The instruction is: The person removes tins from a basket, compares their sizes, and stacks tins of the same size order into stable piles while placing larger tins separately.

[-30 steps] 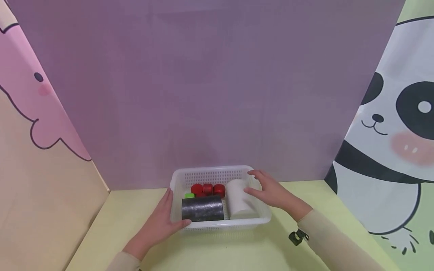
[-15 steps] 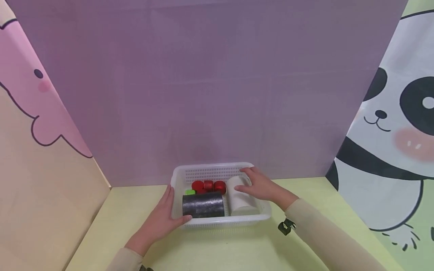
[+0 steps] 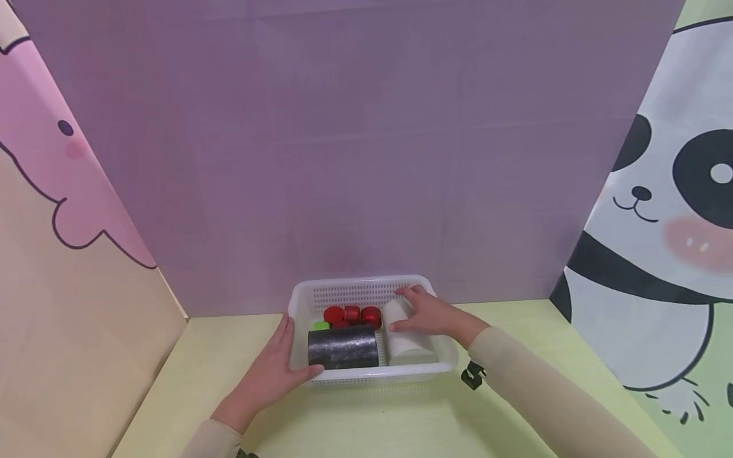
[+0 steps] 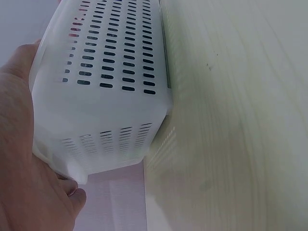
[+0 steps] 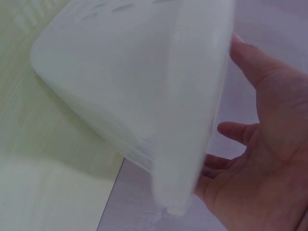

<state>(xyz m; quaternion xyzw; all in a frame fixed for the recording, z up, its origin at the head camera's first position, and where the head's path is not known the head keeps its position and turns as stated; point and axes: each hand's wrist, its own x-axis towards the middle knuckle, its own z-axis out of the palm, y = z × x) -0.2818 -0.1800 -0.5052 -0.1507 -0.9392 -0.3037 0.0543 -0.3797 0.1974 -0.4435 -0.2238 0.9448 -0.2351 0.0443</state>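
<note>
The left hand grips the white, box-shaped plastic basket by its front left corner; the right hand curves over the white cylinder at the basket's right edge; whether it squeezes, one cannot tell.

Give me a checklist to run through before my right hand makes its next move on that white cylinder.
1. White basket standing on the table: ok.
2. Left hand holding the basket: ok, at its left side, thumb on the front rim.
3. Right hand over the white cylinder: ok.
4. Firm grip on the cylinder: cannot tell, contact isn't clear in either view of that hand.
5. Gap between it and the dark cylinder: ok, basket floor shows between them.
6. Small pieces fully in view: not ok, the dark cylinder partly hides the green piece.
</note>
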